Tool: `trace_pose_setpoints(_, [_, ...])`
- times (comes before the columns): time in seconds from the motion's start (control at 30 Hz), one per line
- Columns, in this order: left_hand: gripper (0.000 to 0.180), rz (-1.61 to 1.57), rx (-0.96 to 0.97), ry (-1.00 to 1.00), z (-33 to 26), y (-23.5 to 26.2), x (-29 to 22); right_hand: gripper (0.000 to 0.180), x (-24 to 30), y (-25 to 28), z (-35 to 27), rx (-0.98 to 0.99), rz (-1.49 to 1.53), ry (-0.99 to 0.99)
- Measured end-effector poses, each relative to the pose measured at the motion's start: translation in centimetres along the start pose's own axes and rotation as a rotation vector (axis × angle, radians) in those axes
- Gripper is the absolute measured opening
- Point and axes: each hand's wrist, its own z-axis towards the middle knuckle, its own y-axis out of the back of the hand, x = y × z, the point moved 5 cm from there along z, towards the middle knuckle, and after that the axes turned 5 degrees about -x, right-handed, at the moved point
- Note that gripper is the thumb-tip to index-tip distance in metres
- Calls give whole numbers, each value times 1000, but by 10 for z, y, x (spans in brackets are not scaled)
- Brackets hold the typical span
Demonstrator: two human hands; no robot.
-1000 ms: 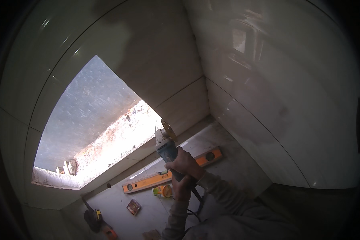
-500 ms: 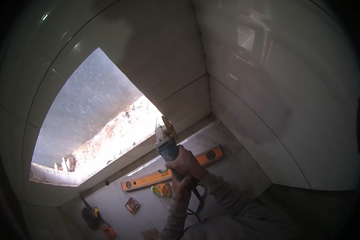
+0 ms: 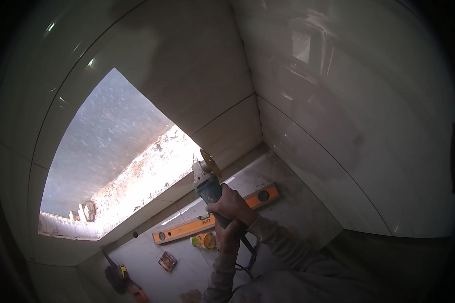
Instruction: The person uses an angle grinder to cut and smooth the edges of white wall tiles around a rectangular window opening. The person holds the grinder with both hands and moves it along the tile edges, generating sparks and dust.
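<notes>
Both my hands grip a blue-and-grey angle grinder [image 3: 208,189] with a yellowish disc [image 3: 211,162] at its upper end. My right hand [image 3: 233,206] is closed round the middle of its body. Lower down, my left hand [image 3: 229,236] wraps its rear end, where a dark cord [image 3: 248,247] runs off. The disc is close to the lower right corner of a bright window opening [image 3: 151,166] in the tiled wall; whether it touches the tile edge I cannot tell. Pale specks show across the opening.
An orange spirit level [image 3: 182,231] lies on the floor behind my hands. Nearby are an orange-and-green tub [image 3: 203,241], a small reddish box [image 3: 167,261], a tape measure [image 3: 122,271] and an orange-ended tool [image 3: 138,294]. A tiled wall [image 3: 333,151] rises on the right.
The whole view has shifted slightly. The grinder's head has tilted a little, with its disc showing a bit more of its face. Both hands keep their grip.
</notes>
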Motion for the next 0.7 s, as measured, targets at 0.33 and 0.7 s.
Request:
trace_pose_setpoints(0.33, [86, 19, 25, -14, -4, -3, -7, 81, 9, 4, -7, -16, 30, 15])
trace_pose_setpoints(0.7, [84, 1, 37, -24, -5, -2, -10, 80, 18, 8, -13, -14, 28, 15])
